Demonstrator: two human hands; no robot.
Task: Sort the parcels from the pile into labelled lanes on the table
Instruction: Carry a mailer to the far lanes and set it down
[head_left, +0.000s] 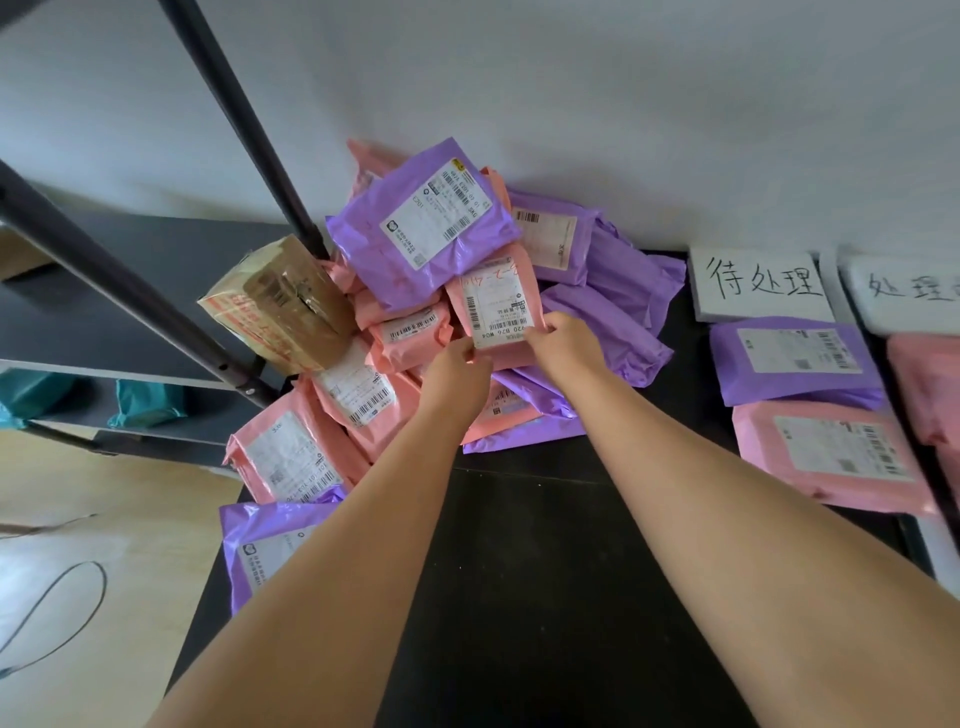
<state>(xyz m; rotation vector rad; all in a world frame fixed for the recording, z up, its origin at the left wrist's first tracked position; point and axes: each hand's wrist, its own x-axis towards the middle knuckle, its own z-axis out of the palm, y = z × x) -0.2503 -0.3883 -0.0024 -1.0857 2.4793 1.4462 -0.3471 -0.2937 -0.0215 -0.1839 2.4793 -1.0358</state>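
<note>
Place: small parcel-sorting room, courier-depot type.
Stock: pile of pink and purple poly mailers with barcode shipping labels; one taped carton.
Lanes: handwritten paper signs on black table, sorted mailers below.
Storage: dark metal shelving holding teal bags.

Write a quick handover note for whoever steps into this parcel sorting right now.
Left hand and right hand both grip the near edge of the held pink parcel, atop the pile.
Done: a purple parcel and a second pink parcel lie below the first lane sign; a third pink parcel lies below the second lane sign.
Left: place the held one, then the pile, cardboard box included.
</note>
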